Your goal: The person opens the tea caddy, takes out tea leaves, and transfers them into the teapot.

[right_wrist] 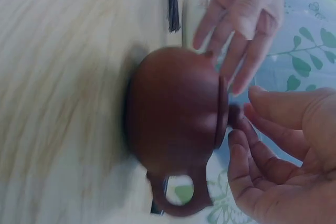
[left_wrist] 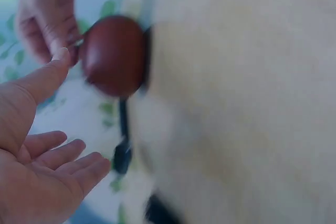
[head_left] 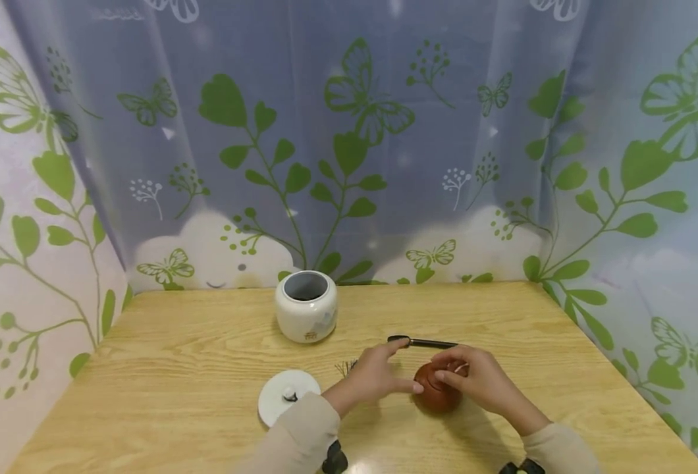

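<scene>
A reddish-brown teapot (head_left: 438, 400) with its lid (right_wrist: 222, 111) on stands on the wooden table (head_left: 177, 395). My right hand (head_left: 479, 382) is over the top of it, thumb and curled fingers pinching the lid's small knob (right_wrist: 234, 115). To the teapot's left, my left hand (head_left: 373, 378) reaches toward it with fingers spread and nothing held. In the head view the left thumb overlaps the side of the pot. The looped handle (right_wrist: 181, 211) and a short spout (right_wrist: 209, 54) show in the right wrist view.
A white jar (head_left: 306, 319) without its cover stands at the back. Nearer, a round white lid (head_left: 278, 392) lies beside my left sleeve. Behind the teapot lies a slim black stick (head_left: 426, 343). Dark bristles (head_left: 344, 367) poke out past my left hand. Patterned curtains (head_left: 384, 197) surround the table.
</scene>
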`<state>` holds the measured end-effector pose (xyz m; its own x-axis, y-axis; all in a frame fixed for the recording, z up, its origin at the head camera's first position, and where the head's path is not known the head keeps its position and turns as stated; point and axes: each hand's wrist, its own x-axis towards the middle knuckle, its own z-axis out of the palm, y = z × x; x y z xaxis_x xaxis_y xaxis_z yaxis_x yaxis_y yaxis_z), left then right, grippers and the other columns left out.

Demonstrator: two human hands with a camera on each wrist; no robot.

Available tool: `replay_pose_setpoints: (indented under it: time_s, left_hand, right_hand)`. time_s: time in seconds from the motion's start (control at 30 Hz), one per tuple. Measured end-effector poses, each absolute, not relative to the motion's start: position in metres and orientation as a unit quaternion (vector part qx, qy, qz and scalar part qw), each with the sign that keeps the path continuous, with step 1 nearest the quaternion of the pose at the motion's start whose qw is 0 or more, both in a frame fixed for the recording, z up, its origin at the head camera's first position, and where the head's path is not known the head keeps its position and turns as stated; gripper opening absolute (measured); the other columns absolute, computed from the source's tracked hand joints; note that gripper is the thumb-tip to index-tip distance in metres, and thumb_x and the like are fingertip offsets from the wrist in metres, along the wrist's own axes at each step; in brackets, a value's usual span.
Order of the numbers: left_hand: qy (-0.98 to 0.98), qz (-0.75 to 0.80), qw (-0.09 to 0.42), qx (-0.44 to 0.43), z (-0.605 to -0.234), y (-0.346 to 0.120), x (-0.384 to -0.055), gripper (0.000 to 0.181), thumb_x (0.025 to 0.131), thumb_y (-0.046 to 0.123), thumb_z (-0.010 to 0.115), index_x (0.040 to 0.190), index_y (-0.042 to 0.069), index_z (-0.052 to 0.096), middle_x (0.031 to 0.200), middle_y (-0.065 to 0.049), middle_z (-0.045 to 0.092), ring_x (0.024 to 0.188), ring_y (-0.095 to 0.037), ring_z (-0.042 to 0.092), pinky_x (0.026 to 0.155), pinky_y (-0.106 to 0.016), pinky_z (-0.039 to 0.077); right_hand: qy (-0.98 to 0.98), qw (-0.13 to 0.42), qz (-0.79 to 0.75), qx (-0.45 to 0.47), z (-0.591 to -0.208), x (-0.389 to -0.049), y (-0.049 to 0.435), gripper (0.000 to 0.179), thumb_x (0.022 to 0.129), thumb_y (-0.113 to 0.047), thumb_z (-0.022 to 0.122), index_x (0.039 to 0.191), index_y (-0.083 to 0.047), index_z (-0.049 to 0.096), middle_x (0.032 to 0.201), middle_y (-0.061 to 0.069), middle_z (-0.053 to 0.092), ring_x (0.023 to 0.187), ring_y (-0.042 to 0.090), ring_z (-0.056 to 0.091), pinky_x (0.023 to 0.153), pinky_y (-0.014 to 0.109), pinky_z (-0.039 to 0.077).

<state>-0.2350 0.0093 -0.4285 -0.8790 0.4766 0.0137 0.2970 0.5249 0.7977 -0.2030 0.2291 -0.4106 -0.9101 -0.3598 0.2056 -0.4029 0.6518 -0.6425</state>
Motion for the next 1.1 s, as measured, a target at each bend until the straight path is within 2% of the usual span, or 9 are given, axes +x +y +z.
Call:
replay_pose_setpoints:
  time_s: [0.13, 0.27, 0.37, 0.5, 0.6, 0.73, 0.93, 1.1]
  left_hand:
    - [0.874, 0.437, 0.066, 0.202, -0.413, -0.024, -0.244, 0.084, 0.074, 0.035, 0.083, 0.145, 0.014, 0.043, 0.144, -0.014, 0.047, 0.131, -0.035, 0.044, 0.102, -0.050, 0.042]
    - [0.877, 0.436, 0.013, 0.199, -0.400, -0.061, -0.252, 0.085, 0.075, 0.033, 0.083, 0.145, 0.008, 0.042, 0.145, -0.018, 0.044, 0.130, -0.038, 0.043, 0.101, -0.052, 0.041]
    - [0.881, 0.434, -0.036, 0.187, -0.394, -0.087, -0.257, 0.086, 0.073, 0.030, 0.084, 0.143, 0.003, 0.043, 0.139, -0.022, 0.049, 0.124, -0.039, 0.049, 0.099, -0.052, 0.043]
    - [0.887, 0.432, -0.078, 0.147, -0.386, -0.115, -0.259, 0.086, 0.072, 0.029, 0.085, 0.143, 0.004, 0.044, 0.137, -0.023, 0.051, 0.124, -0.040, 0.049, 0.099, -0.052, 0.043]
    - [0.891, 0.429, -0.086, 0.123, -0.382, -0.131, -0.263, 0.087, 0.073, 0.028, 0.085, 0.144, 0.003, 0.041, 0.142, -0.023, 0.045, 0.131, -0.041, 0.042, 0.103, -0.053, 0.039]
    - [0.896, 0.423, -0.085, 0.104, -0.387, -0.145, -0.273, 0.091, 0.074, 0.029, 0.084, 0.146, 0.000, 0.036, 0.145, -0.025, 0.041, 0.133, -0.043, 0.038, 0.107, -0.054, 0.034]
    - [0.895, 0.440, -0.040, 0.061, -0.399, -0.156, -0.289, 0.103, 0.075, 0.035, 0.083, 0.151, 0.000, 0.023, 0.151, -0.026, 0.030, 0.137, -0.045, 0.029, 0.109, -0.057, 0.029]
    - [0.882, 0.467, -0.026, 0.060, -0.411, -0.160, -0.306, 0.109, 0.076, 0.038, 0.081, 0.152, -0.001, 0.015, 0.154, -0.026, 0.023, 0.140, -0.043, 0.024, 0.111, -0.056, 0.025]
  right_hand:
    - [-0.899, 0.028, 0.382, 0.215, -0.407, -0.207, 0.216, 0.024, 0.089, -0.020, 0.069, 0.108, -0.006, 0.070, 0.100, 0.007, 0.068, 0.084, 0.013, 0.064, 0.070, 0.024, 0.054]
    - [-0.889, 0.004, 0.402, 0.219, -0.407, -0.211, 0.198, 0.023, 0.090, -0.020, 0.068, 0.110, -0.007, 0.070, 0.105, 0.012, 0.068, 0.086, 0.013, 0.064, 0.072, 0.024, 0.054]
    - [-0.885, -0.018, 0.405, 0.231, -0.408, -0.213, 0.182, 0.025, 0.091, -0.022, 0.067, 0.111, -0.008, 0.069, 0.108, 0.013, 0.067, 0.089, 0.015, 0.063, 0.074, 0.024, 0.053]
    - [-0.879, -0.040, 0.405, 0.246, -0.411, -0.213, 0.158, 0.028, 0.092, -0.026, 0.066, 0.112, -0.007, 0.068, 0.108, 0.011, 0.067, 0.091, 0.017, 0.062, 0.078, 0.025, 0.052]
    - [-0.872, -0.051, 0.412, 0.260, -0.415, -0.216, 0.139, 0.027, 0.091, -0.025, 0.067, 0.111, -0.006, 0.069, 0.106, 0.008, 0.068, 0.090, 0.016, 0.062, 0.078, 0.026, 0.052]
    - [-0.856, -0.065, 0.430, 0.279, -0.420, -0.218, 0.115, 0.025, 0.090, -0.019, 0.069, 0.109, -0.003, 0.070, 0.103, 0.009, 0.068, 0.088, 0.016, 0.062, 0.076, 0.025, 0.052]
    - [-0.842, -0.073, 0.447, 0.295, -0.428, -0.219, 0.076, 0.024, 0.086, -0.012, 0.072, 0.106, 0.001, 0.070, 0.098, 0.010, 0.069, 0.083, 0.011, 0.062, 0.073, 0.024, 0.053]
    - [-0.835, -0.083, 0.462, 0.288, -0.432, -0.217, 0.045, 0.023, 0.084, -0.013, 0.074, 0.104, -0.002, 0.071, 0.096, 0.007, 0.069, 0.083, 0.008, 0.061, 0.075, 0.023, 0.053]
